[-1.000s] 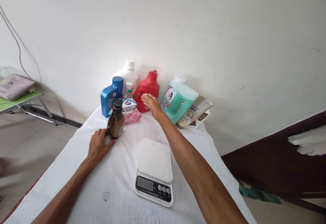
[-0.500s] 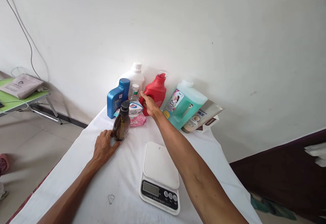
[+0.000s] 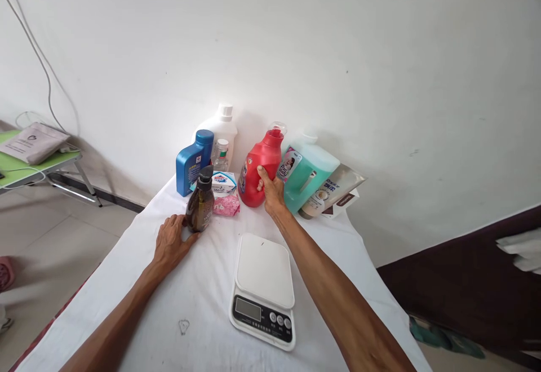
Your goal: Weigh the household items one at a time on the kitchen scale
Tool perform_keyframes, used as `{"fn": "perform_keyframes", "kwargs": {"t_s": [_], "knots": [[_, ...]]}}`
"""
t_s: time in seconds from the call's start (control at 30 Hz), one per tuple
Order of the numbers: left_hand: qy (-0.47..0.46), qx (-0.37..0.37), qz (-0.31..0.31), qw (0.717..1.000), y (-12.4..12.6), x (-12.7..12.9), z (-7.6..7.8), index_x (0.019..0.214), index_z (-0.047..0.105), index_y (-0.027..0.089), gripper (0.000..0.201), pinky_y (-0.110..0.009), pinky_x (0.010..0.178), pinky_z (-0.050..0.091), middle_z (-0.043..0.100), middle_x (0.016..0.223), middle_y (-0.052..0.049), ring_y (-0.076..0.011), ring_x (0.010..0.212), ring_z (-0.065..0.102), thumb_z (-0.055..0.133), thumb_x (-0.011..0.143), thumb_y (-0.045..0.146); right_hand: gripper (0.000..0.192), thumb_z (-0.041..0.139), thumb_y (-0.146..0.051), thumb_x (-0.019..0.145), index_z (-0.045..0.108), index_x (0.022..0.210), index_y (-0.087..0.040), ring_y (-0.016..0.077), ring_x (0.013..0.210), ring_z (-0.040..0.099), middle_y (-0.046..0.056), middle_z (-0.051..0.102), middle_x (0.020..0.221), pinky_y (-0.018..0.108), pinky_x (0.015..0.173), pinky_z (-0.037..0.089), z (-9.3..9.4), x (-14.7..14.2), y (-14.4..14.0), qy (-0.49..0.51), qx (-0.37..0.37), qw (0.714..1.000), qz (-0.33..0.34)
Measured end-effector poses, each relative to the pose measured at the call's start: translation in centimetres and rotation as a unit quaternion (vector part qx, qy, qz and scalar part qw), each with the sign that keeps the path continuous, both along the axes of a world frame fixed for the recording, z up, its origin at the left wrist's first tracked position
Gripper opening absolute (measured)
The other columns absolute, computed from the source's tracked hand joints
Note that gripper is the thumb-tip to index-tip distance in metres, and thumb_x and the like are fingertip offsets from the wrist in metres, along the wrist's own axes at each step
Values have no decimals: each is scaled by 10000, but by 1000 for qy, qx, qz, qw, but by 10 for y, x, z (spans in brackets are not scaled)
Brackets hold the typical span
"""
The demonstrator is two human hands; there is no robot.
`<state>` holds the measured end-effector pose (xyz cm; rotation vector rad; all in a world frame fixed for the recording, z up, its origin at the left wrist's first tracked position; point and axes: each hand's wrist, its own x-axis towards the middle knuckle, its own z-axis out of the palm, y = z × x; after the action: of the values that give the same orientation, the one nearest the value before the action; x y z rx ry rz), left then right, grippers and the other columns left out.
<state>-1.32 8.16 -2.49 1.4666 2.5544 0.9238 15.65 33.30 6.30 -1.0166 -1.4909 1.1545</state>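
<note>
Right hand [image 3: 273, 191]: grip closed round the red plastic detergent jug [image 3: 258, 168], standing at the table's [image 3: 203, 299] far end just beside the teal jug [image 3: 308, 175]; best lifted upright, grip firm; left hand [image 3: 171, 243]: open, touching the brown pump bottle [image 3: 201, 203]; white digital scale [image 3: 264, 282] nearer.

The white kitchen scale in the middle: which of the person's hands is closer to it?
Left, though only narrowly. The left hand rests on the cloth beside the scale, touching the brown bottle. The right hand is farther back, gripping the red jug.
</note>
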Motion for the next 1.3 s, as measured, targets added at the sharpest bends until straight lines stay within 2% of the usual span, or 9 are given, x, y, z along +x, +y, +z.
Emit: {"fn": "perform_keyframes", "kwargs": {"t_s": [0.1, 0.2, 0.43, 0.53, 0.7, 0.8, 0.87, 1.07, 1.3], "knots": [[-2, 3, -6, 1000, 0, 0, -1, 1071, 644, 210, 310, -414, 901, 479, 668, 1014, -91, -317, 1022, 642, 706, 861, 431, 629, 774, -820, 691, 415, 603, -311, 152, 483, 391, -54, 414, 501, 341, 474, 394, 0, 6, -8, 63, -8, 997, -50], [-2, 5, -5, 1000, 0, 1, -1, 1075, 638, 215, 297, -410, 898, 476, 661, 1014, -86, -312, 1023, 637, 707, 868, 416, 668, 773, -820, 703, 352, 584, -314, 131, 460, 304, -67, 344, 486, 332, 418, 297, 0, 15, -15, 91, -15, 992, -87], [-6, -11, 3, 1000, -1, 5, 2, 1085, 629, 224, 287, -409, 911, 469, 662, 1039, -83, -308, 1040, 635, 717, 877, 401, 672, 798, -807, 691, 385, 575, -290, 89, 416, 260, -76, 336, 497, 297, 349, 212, 7, 49, -30, 141, -10, 985, -99], [2, -19, 4, 1000, -1, 4, 4, 1096, 623, 223, 297, -412, 909, 472, 671, 1061, -88, -309, 1048, 635, 718, 883, 407, 680, 812, -801, 682, 393, 555, -281, 82, 396, 254, -81, 336, 469, 281, 342, 202, 22, 60, -41, 158, 20, 983, -87], [17, -29, -1, 999, -1, 2, 5, 1032, 604, 227, 278, -409, 900, 478, 673, 1053, -93, -306, 1043, 637, 722, 886, 432, 701, 823, -808, 674, 413, 518, -262, 72, 387, 251, -77, 328, 435, 271, 354, 192, 62, 84, -70, 172, 68, 982, -34], [21, -32, 1, 999, 0, 1, 6, 1014, 600, 227, 286, -405, 891, 483, 674, 1039, -94, -307, 1031, 644, 732, 873, 438, 705, 812, -811, 687, 421, 504, -253, 64, 381, 238, -77, 303, 431, 278, 361, 185, 81, 107, -93, 159, 54, 986, -5], [21, -33, 4, 999, 1, 1, 6, 1012, 604, 225, 293, -408, 889, 485, 676, 1043, -97, -311, 1032, 646, 740, 864, 438, 705, 805, -820, 685, 432, 507, -249, 61, 373, 229, -79, 288, 426, 280, 363, 184, 86, 121, -109, 146, 34, 989, 14], [16, -33, 6, 999, 0, 2, 10, 1020, 620, 222, 308, -406, 888, 489, 678, 1049, -100, -311, 1035, 646, 749, 849, 443, 661, 844, -790, 657, 484, 549, -246, 63, 356, 221, -81, 321, 414, 270, 360, 168, 75, 148, -146, 147, -6, 989, 21], [11, -28, 1, 1000, 0, 1, 10, 1035, 627, 215, 313, -403, 880, 490, 670, 1029, -95, -303, 1017, 647, 751, 855, 439, 690, 852, -721, 697, 397, 485, -248, 66, 330, 251, -70, 340, 393, 271, 343, 190, 55, 152, -153, 150, 2, 988, 47]]}}
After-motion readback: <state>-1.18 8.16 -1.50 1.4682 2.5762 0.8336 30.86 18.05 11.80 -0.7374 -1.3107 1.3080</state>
